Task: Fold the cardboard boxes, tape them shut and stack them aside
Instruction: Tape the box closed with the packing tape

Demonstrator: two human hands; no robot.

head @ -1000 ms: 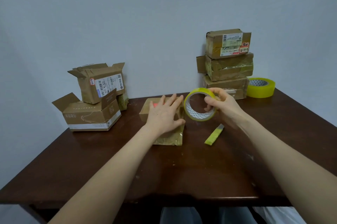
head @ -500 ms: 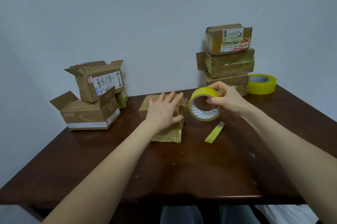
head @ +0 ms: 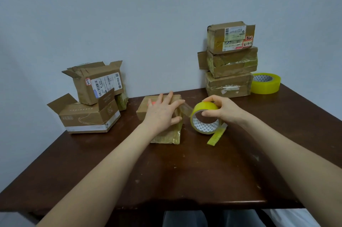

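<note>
Pinning the box (head: pixel 166 136) at mid-table with my left hand (head: pixel 162 114), fingers spread flat on its top, I grip the roll (head: pixel 203 106) in my right hand (head: pixel 225 110), just right of it. The strip (head: pixel 186 109) bridges roll to box, so I judge the next pull goes rightward.

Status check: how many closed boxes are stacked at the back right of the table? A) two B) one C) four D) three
D: the stack is three closed boxes, one on top of another, with the spare tape roll beside the bottom one.
</note>
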